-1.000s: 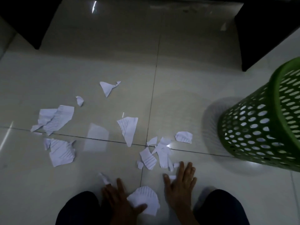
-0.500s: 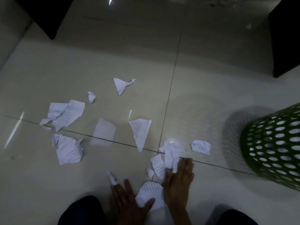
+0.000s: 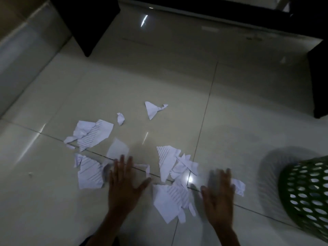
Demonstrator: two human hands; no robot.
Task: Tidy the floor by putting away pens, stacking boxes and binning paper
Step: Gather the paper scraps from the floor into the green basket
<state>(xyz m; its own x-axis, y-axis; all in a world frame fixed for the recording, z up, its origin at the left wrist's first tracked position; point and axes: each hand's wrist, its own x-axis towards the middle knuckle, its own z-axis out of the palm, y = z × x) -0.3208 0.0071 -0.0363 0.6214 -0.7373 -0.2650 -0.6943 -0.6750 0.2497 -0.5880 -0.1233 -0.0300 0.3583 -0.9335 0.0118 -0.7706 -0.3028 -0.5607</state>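
Observation:
Several torn scraps of white lined paper lie scattered on the pale tiled floor. A heap of scraps (image 3: 170, 197) sits between my two hands. My left hand (image 3: 124, 185) lies flat on the floor with fingers spread, right of a large striped scrap (image 3: 89, 174). My right hand (image 3: 219, 194) is flat and blurred, its fingers beside a small crumpled scrap (image 3: 238, 186). Neither hand holds anything. Farther off lie a big scrap (image 3: 92, 134), a tiny wad (image 3: 120, 118) and a triangular piece (image 3: 153, 109). A green perforated bin (image 3: 307, 194) stands at the right edge.
Dark furniture blocks stand at the top left (image 3: 85, 20) and right (image 3: 319, 77). A wall skirting runs along the left edge. Bare tile stretches beyond the scraps toward the back.
Both hands have slid forward and spread apart across the floor, with the scraps now gathered between them. The view has shifted, so the bin sits farther right and lower.

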